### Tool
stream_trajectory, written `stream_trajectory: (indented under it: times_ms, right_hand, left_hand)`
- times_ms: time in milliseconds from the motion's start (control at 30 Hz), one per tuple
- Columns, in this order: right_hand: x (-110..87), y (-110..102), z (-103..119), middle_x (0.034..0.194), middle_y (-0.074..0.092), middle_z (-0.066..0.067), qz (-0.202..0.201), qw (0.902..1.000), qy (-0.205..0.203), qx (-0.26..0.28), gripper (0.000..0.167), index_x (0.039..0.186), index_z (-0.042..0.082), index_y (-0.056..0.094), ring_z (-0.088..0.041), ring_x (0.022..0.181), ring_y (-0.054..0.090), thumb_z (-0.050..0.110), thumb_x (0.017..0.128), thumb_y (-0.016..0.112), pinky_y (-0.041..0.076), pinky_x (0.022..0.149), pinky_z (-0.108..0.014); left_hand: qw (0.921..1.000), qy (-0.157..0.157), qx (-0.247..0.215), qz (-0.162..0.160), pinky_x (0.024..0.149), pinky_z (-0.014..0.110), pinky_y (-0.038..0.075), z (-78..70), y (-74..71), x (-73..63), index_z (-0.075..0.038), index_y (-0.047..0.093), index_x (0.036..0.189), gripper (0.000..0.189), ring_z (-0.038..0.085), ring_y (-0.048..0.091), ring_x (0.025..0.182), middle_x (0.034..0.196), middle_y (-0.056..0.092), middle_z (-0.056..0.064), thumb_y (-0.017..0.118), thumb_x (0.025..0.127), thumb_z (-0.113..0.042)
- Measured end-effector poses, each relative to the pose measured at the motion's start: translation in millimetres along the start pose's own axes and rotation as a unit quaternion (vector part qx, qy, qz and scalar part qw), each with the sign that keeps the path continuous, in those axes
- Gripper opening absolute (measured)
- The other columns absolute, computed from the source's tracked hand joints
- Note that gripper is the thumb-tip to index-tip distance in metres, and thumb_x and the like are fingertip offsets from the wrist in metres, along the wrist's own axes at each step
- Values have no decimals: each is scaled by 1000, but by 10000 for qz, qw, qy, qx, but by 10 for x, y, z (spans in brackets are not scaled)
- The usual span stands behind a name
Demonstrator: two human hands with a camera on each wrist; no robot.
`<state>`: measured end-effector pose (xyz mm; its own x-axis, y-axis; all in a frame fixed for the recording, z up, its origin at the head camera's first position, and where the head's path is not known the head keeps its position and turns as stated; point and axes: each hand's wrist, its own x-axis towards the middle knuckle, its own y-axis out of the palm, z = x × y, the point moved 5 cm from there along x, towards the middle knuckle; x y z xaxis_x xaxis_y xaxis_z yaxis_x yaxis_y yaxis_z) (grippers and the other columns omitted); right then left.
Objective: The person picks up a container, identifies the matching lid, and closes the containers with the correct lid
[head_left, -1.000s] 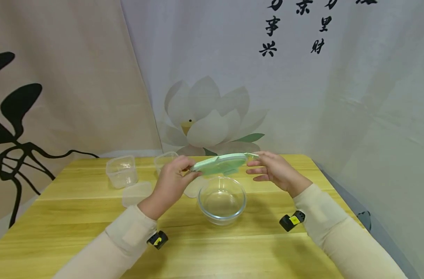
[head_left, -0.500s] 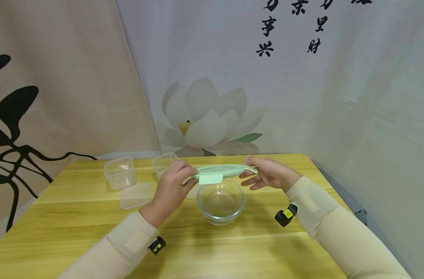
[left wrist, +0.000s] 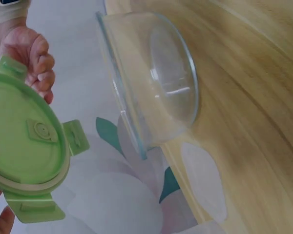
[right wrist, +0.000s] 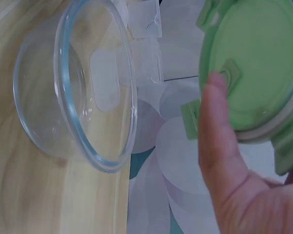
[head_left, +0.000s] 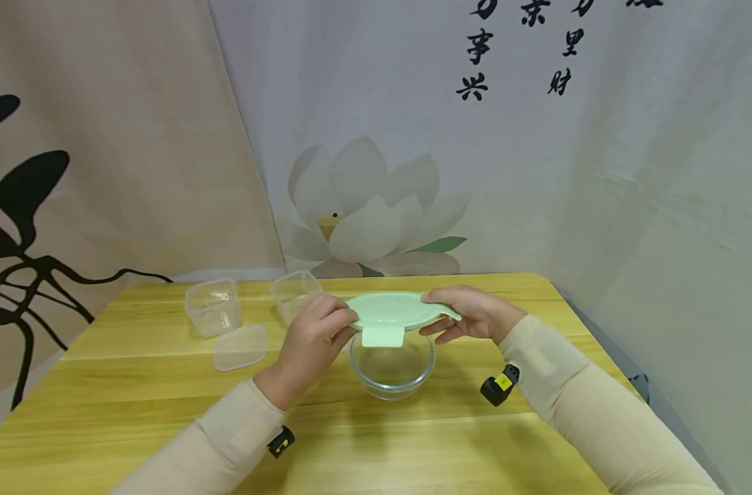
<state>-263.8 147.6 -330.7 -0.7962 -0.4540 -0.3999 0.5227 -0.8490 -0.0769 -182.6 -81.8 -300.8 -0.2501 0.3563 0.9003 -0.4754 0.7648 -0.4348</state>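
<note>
A pale green round lid (head_left: 393,311) with hinged locking flaps is held nearly level above a clear glass bowl (head_left: 393,375). My left hand (head_left: 317,337) pinches the lid's left edge. At the opposite edge, my right hand (head_left: 475,313) grips beside a flap, with fingers above and below the rim. One front flap hangs down toward me. The lid's underside (left wrist: 24,131), with a small round valve, shows in the left wrist view. In the right wrist view, one right finger (right wrist: 215,117) overlaps the underside. The bowl stands upright on the table, its far rim hidden behind the lid.
Two clear plastic containers, one at left (head_left: 214,309) and another (head_left: 295,292) behind my left hand, stand at the back left of the wooden table (head_left: 135,412). A flat translucent lid (head_left: 240,347) lies before them. A printed cloth (head_left: 524,172) hangs behind the table.
The green lid has come down toward the bowl and turned from tilted, underside showing, to nearly level with its top showing. My right hand has moved in left onto its edge.
</note>
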Motion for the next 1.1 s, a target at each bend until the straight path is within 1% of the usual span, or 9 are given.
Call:
stream_trajectory:
  times_ms: [133,267,433,567,700,867,967,1100]
  right_hand:
    - [8,10,-25,86,69,-2,-31,9994,-136,311,35,122,-3,51,-16,80,69,24,100,46,58,69,-32]
    - [6,13,-53,82,69,-1,-138,9981,-283,529,35,122,-6,51,-12,73,67,20,99,46,58,68,-31]
    - [-7,5,-116,85,67,-1,-263,9962,-409,729,37,126,-8,47,-10,74,66,17,99,46,57,70,-30]
    - [-4,10,-155,85,67,0,-273,9950,-454,848,36,125,-9,48,-9,74,66,17,99,47,57,69,-30]
    - [-6,20,-160,85,68,1,-230,9935,-570,954,37,128,-10,46,-7,74,66,15,100,45,56,69,-28]
    - [-9,40,-157,87,67,1,-149,9920,-706,1038,38,131,-12,41,-6,75,66,13,102,41,56,68,-25]
    - [-15,53,-169,89,67,1,-134,9911,-751,1090,35,129,-11,40,-6,76,66,12,103,40,55,69,-25]
    - [-29,74,-188,87,66,2,-205,9894,-825,1176,33,126,-10,41,-6,75,66,12,103,40,54,68,-23]
  left_hand:
    - [10000,8,23,90,64,29,48,1,41,-33,-6,65,80,32,20,55,75,82,60,4,87,58,0]
    - [9998,-30,39,204,65,28,48,8,87,-74,-7,64,81,32,20,55,76,84,59,4,87,60,0]
    - [9991,-239,60,343,68,28,49,8,133,-101,-7,63,82,32,20,55,79,86,59,5,86,63,5]
    - [9985,-374,155,382,69,30,51,13,157,-131,-7,64,84,36,20,56,81,89,59,5,87,60,7]
    - [9973,-554,225,438,69,32,52,25,169,-159,-6,64,86,38,21,56,83,91,59,6,88,59,6]
    - [9949,-792,253,566,70,33,51,43,178,-187,-6,65,89,39,22,56,85,93,58,7,89,60,3]
    - [9929,-945,302,661,71,35,51,55,179,-199,-5,66,92,40,24,56,86,95,59,7,89,60,2]
    - [9883,-1234,413,795,74,36,52,83,178,-217,-4,66,95,41,25,57,89,97,59,8,89,62,0]
